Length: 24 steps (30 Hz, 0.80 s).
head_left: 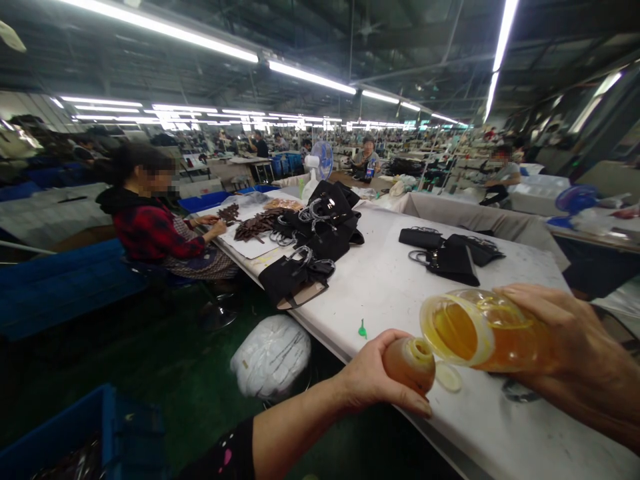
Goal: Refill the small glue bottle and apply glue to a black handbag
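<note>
My left hand point(373, 377) is wrapped round a small squeeze bottle point(407, 363) with an uncapped neck, amber inside. In my right hand point(565, 333) is a wide-mouthed clear jar point(493, 327), tipped on its side toward the bottle, with yellow-amber liquid in it. The jar's rim is close beside the bottle's neck; I cannot tell whether they touch. Below them a pale round lid point(449, 377) lies on the white table point(380, 280). A small green nozzle cap point(363, 328) sits on the table left of the bottle.
Black handbags point(450, 257) lie farther back on the table, with a larger heap of black bags point(325, 227) to the left. A seated co-worker point(155, 220) handles brown pieces at the left edge. A wrapped white stool point(273, 357) and a blue crate point(107, 427) stand on the floor.
</note>
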Each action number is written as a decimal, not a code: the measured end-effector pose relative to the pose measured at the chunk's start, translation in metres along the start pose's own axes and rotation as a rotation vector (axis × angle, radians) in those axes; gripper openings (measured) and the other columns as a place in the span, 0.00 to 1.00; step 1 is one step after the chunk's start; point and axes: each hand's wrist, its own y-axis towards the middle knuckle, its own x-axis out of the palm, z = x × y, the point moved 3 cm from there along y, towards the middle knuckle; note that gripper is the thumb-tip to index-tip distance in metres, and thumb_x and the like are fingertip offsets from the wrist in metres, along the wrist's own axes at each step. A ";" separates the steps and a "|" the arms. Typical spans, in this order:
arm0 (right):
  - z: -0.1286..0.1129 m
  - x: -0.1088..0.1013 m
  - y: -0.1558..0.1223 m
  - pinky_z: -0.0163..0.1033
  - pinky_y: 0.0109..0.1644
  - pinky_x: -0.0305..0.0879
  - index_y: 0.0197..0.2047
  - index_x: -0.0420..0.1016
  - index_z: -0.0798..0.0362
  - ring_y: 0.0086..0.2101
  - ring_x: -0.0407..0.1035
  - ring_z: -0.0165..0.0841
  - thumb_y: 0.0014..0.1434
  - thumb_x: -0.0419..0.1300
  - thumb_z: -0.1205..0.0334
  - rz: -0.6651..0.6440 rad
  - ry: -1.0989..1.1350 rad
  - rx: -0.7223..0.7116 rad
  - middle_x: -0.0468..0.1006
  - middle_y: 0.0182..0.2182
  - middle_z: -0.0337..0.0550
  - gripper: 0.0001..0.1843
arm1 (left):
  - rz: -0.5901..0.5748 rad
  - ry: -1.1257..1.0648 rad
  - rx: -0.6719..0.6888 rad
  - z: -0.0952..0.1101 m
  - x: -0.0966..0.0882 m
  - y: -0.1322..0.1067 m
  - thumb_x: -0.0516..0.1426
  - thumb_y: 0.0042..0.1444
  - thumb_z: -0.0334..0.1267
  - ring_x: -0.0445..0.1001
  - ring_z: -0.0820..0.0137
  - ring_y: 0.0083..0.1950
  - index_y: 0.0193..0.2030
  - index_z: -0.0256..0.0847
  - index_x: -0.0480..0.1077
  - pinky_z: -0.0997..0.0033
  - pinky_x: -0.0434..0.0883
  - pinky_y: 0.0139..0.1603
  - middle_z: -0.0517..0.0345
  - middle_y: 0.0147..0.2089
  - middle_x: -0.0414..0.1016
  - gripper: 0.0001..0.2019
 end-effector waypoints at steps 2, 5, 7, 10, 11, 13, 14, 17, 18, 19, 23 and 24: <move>0.001 0.001 -0.001 0.56 0.54 0.66 0.68 0.56 0.51 0.49 0.70 0.51 0.63 0.61 0.48 -0.005 -0.001 0.004 0.73 0.52 0.55 0.35 | 0.003 -0.006 -0.004 0.001 -0.001 0.000 0.80 0.14 0.33 0.76 0.66 0.36 0.51 0.42 0.67 0.61 0.72 0.43 0.58 0.40 0.78 0.50; 0.002 0.003 -0.001 0.55 0.54 0.65 0.68 0.56 0.53 0.48 0.71 0.51 0.64 0.61 0.50 -0.004 0.000 -0.019 0.73 0.52 0.56 0.35 | 0.008 -0.018 -0.013 0.003 -0.002 0.001 0.80 0.13 0.33 0.76 0.67 0.36 0.51 0.42 0.67 0.60 0.72 0.44 0.59 0.39 0.78 0.50; 0.002 0.004 -0.001 0.56 0.53 0.65 0.68 0.56 0.55 0.48 0.71 0.51 0.64 0.60 0.51 -0.001 0.004 -0.040 0.73 0.51 0.57 0.35 | 0.007 -0.018 -0.015 0.002 -0.003 0.001 0.80 0.13 0.34 0.76 0.67 0.36 0.51 0.43 0.67 0.61 0.72 0.44 0.60 0.39 0.77 0.51; 0.002 0.006 0.000 0.56 0.53 0.65 0.69 0.56 0.56 0.48 0.70 0.51 0.64 0.60 0.51 -0.006 0.008 -0.043 0.73 0.51 0.58 0.35 | -0.001 -0.024 -0.005 0.001 -0.005 0.002 0.80 0.13 0.33 0.76 0.67 0.36 0.51 0.43 0.67 0.61 0.72 0.44 0.59 0.40 0.78 0.51; 0.002 0.007 0.000 0.55 0.54 0.65 0.69 0.56 0.56 0.48 0.70 0.50 0.64 0.60 0.51 -0.009 0.010 -0.040 0.73 0.51 0.57 0.35 | -0.004 -0.032 -0.002 0.000 -0.005 0.003 0.80 0.13 0.33 0.76 0.67 0.36 0.51 0.43 0.68 0.60 0.72 0.45 0.59 0.40 0.78 0.51; 0.001 0.007 0.000 0.55 0.54 0.65 0.69 0.55 0.55 0.48 0.70 0.50 0.64 0.61 0.51 -0.018 0.014 -0.037 0.73 0.52 0.57 0.36 | -0.003 -0.049 0.005 0.000 -0.005 0.003 0.80 0.12 0.31 0.75 0.66 0.37 0.51 0.43 0.69 0.59 0.72 0.45 0.58 0.40 0.78 0.50; 0.001 0.007 0.000 0.55 0.54 0.65 0.70 0.55 0.54 0.48 0.70 0.50 0.64 0.61 0.50 -0.020 0.020 -0.034 0.73 0.52 0.56 0.36 | 0.000 -0.053 0.006 0.000 -0.005 0.003 0.80 0.11 0.31 0.75 0.66 0.37 0.50 0.43 0.69 0.58 0.72 0.45 0.58 0.39 0.78 0.50; 0.000 0.005 0.001 0.57 0.53 0.65 0.71 0.54 0.52 0.48 0.70 0.51 0.65 0.60 0.50 -0.020 0.023 -0.027 0.73 0.52 0.56 0.37 | 0.005 -0.053 0.006 0.002 -0.005 0.003 0.80 0.11 0.31 0.75 0.66 0.36 0.51 0.43 0.71 0.59 0.72 0.44 0.59 0.39 0.78 0.51; 0.000 0.004 0.001 0.58 0.53 0.65 0.71 0.53 0.52 0.48 0.71 0.51 0.65 0.59 0.50 -0.018 0.018 -0.031 0.73 0.52 0.56 0.37 | 0.004 -0.050 0.007 0.003 -0.005 0.002 0.80 0.11 0.32 0.75 0.66 0.37 0.52 0.43 0.71 0.59 0.72 0.45 0.59 0.39 0.78 0.51; 0.000 0.003 0.001 0.58 0.53 0.65 0.71 0.53 0.51 0.48 0.71 0.52 0.65 0.59 0.51 -0.016 0.010 -0.036 0.73 0.51 0.56 0.37 | 0.001 -0.046 0.008 0.003 -0.004 0.002 0.80 0.11 0.32 0.75 0.66 0.37 0.52 0.43 0.71 0.59 0.72 0.45 0.59 0.39 0.78 0.51; 0.000 0.000 -0.001 0.59 0.54 0.66 0.73 0.51 0.49 0.48 0.71 0.52 0.64 0.61 0.53 -0.017 -0.012 -0.040 0.73 0.52 0.56 0.39 | -0.023 -0.011 0.015 0.003 -0.005 0.002 0.80 0.13 0.33 0.75 0.67 0.38 0.54 0.43 0.72 0.59 0.72 0.47 0.59 0.40 0.77 0.51; 0.000 -0.001 -0.002 0.59 0.54 0.66 0.73 0.50 0.48 0.48 0.71 0.52 0.64 0.61 0.53 -0.021 -0.014 -0.038 0.73 0.52 0.55 0.39 | -0.031 -0.003 0.016 0.002 -0.005 0.002 0.80 0.14 0.33 0.75 0.67 0.38 0.54 0.43 0.72 0.59 0.72 0.47 0.59 0.40 0.77 0.50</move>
